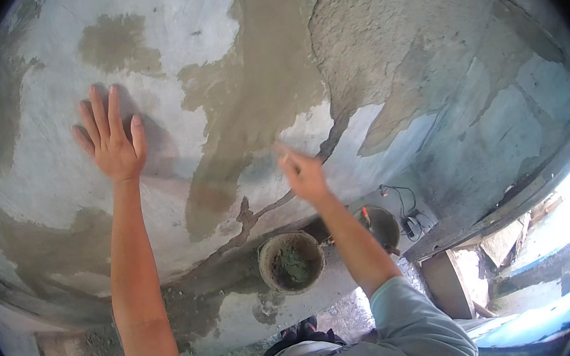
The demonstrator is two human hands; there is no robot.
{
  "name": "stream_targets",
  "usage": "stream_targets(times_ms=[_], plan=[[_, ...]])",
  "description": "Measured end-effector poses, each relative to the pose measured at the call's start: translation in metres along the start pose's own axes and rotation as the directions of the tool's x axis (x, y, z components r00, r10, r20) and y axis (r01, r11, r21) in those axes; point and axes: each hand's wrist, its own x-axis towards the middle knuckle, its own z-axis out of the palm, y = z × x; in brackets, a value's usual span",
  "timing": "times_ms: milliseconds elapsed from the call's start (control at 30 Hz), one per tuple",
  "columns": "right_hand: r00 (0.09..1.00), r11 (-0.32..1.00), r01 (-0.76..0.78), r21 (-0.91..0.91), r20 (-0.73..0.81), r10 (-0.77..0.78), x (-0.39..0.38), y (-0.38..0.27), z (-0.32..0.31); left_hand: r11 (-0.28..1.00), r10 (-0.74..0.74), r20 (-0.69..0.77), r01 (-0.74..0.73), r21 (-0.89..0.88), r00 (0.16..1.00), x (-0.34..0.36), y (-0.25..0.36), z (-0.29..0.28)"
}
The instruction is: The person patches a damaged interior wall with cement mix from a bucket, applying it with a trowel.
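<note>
My left hand (110, 137) lies flat against the plastered wall (171, 23), palm to the surface and fingers spread, holding nothing. Closer to the middle, my right hand (304, 177) is at the wall with its index finger stretched out toward the lower edge of a darker, damp-looking plaster patch (279, 60). Its other fingers look bent and a little blurred, and no object shows in it. A jagged crack (335, 136) runs down the wall just right of that hand and continues below it to the left.
Below the wall, a bucket (264, 267) holds grey-green wet mortar (293, 266). A second bucket (388, 221) with a red-tipped tool stands partly behind my right forearm. Beside it are a white electrical box (423, 222) and dark cables. Boards (447, 284) stand at lower right.
</note>
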Motion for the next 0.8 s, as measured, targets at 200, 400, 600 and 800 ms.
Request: stream_targets(times_ms=[200, 400, 600, 800], plan=[[0.938, 0.938, 0.163, -0.305, 0.343, -0.052, -0.045, -0.005, -0.003, 0.999, -0.007, 0.047, 0.008, -0.032, 0.999, 0.002, -0.006, -0.010], [0.966, 0.996, -0.012, -0.083, -0.257, -0.010, 0.040, -0.041, -0.081, 0.980, 0.158, 0.084, -0.146, -0.138, 0.984, 0.079, -0.004, -0.025], [0.984, 0.998, -0.066, 0.015, -0.164, 0.068, 0.039, -0.014, -0.043, 0.997, 0.059, -0.075, -0.062, -0.036, 0.995, 0.114, 0.022, -0.002], [0.991, 0.978, 0.129, -0.165, 0.057, -0.121, -0.001, -0.017, -0.028, 0.997, 0.069, -0.095, -0.073, -0.035, 0.993, 0.115, 0.024, 0.000]])
